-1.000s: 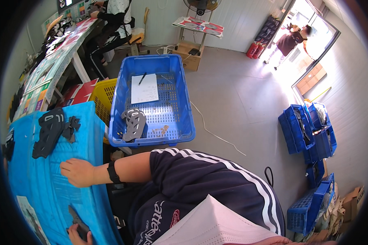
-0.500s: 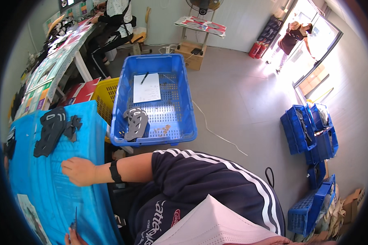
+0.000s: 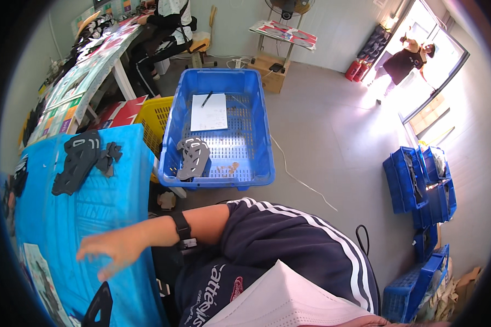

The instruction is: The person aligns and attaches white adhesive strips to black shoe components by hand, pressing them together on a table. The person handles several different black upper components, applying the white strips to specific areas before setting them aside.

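My right hand (image 3: 114, 248), with a black band at the wrist, hovers over the blue-covered table (image 3: 120, 188). Its fingers are apart and slightly blurred, holding nothing. Just below the thumb, a dark flat piece with a cut-out (image 3: 99, 308) rises at the lower edge; whatever supports it is out of the picture. My left hand is not visible. At the table's far side lies a dark grey shaped piece with slots (image 3: 77, 163), beside small dark scraps (image 3: 109, 158).
A blue crate (image 3: 240, 158) holds a grey slotted piece (image 3: 193, 158), a paper sheet (image 3: 208, 117) and a pen. Behind it stand a yellow crate (image 3: 157, 115) and a long worktable with a seated person. More blue crates (image 3: 403, 180) stand right. Someone is at the bright doorway.
My right hand has gone from closed to spread and moved lower. My left hand has left the picture, and the dark piece now shows broadside. The whole view has shifted slightly.
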{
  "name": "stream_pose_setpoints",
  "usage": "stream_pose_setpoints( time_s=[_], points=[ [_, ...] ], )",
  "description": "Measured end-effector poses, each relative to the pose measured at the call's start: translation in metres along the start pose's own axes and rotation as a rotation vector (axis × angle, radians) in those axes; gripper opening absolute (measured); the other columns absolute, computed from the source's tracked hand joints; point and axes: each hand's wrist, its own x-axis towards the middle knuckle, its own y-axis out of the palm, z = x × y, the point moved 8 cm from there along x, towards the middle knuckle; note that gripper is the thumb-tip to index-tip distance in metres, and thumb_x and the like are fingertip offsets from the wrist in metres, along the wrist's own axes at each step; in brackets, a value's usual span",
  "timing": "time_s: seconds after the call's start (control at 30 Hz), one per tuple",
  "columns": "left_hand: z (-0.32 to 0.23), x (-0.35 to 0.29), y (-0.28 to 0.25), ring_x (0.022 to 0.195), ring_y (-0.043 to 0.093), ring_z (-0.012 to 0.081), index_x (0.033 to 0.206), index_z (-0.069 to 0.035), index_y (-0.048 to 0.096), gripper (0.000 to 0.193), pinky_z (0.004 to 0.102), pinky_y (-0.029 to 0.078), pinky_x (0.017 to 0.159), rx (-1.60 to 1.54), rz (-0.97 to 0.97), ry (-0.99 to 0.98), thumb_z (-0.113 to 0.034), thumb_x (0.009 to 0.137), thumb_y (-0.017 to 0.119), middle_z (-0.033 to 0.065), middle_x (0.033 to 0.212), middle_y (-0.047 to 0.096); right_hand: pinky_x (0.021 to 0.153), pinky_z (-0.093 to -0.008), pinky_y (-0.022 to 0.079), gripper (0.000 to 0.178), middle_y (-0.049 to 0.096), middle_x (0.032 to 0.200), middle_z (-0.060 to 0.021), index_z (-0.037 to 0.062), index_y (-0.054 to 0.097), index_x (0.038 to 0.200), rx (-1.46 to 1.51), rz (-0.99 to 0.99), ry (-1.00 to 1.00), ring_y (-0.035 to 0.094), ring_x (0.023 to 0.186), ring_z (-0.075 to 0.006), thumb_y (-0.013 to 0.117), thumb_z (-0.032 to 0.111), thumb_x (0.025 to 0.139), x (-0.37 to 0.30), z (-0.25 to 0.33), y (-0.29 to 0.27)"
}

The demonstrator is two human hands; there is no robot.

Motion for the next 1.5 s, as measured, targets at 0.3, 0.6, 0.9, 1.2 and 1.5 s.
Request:
stream_pose_setpoints(
  time_s=[0.3, 0.6, 0.9, 1.2, 1.5],
  points=[
    [-0.016, -0.003, 0.045, 0.068, 0.054, 0.0163, 0.108, 0.001, 0.050, 0.026, 0.0272, 0.045, 0.057, -0.459, 0.052, 0.056, -0.017, 0.093, 0.061, 0.0101, 0.083, 0.057, 0.073, -0.0369, 0.049, 0.027, 0.059, 0.094, -0.0125, -0.0006, 0.060, 0.105, 0.411, 0.163, 0.081, 0.061, 0.084, -0.0249, 0.065, 0.021, 0.090, -0.003, 0.018, 0.036],
    [0.005, -0.022, 0.035, 0.069, 0.051, 0.0186, 0.102, 0.000, 0.048, 0.030, 0.0296, 0.043, 0.061, -0.037, 0.024, -0.089, -0.022, 0.091, 0.066, 0.0112, 0.082, 0.055, 0.065, -0.0398, 0.048, 0.018, 0.060, 0.082, -0.0087, 0.0053, 0.062, 0.096, -0.154, -0.044, -0.095, 0.060, 0.077, -0.0297, 0.070, 0.013, 0.081, -0.011, 0.003, 0.021],
    [0.019, -0.028, 0.023, 0.056, 0.029, 0.0124, 0.072, -0.003, 0.044, 0.039, 0.0296, 0.026, 0.052, 0.209, 0.098, -0.052, -0.030, 0.093, 0.063, 0.0012, 0.060, 0.034, 0.065, -0.0378, 0.048, 0.021, 0.060, 0.082, -0.0089, 0.0035, 0.062, 0.094, -0.200, -0.073, 0.004, 0.061, 0.076, -0.0269, 0.072, 0.017, 0.080, -0.021, -0.035, 0.020],
    [-0.009, -0.015, 0.046, 0.059, 0.029, 0.0137, 0.071, -0.004, 0.041, 0.038, 0.0303, 0.028, 0.055, -0.020, 0.107, 0.251, -0.027, 0.095, 0.060, 0.0019, 0.062, 0.032, 0.061, -0.0361, 0.049, 0.026, 0.062, 0.079, -0.0121, -0.0009, 0.063, 0.087, 0.016, 0.000, 0.111, 0.064, 0.073, -0.0254, 0.074, 0.022, 0.081, -0.029, -0.067, 0.031],
    [-0.003, -0.021, 0.032, 0.056, 0.038, 0.0146, 0.072, -0.001, 0.052, 0.034, 0.0305, 0.033, 0.054, 0.288, 0.082, 0.068, -0.025, 0.093, 0.064, 0.0061, 0.062, 0.047, 0.063, -0.0332, 0.049, 0.025, 0.064, 0.077, -0.0083, 0.0012, 0.064, 0.088, 0.138, 0.008, 0.300, 0.062, 0.071, -0.0185, 0.075, 0.022, 0.081, -0.028, -0.089, 0.032]
  ],
)
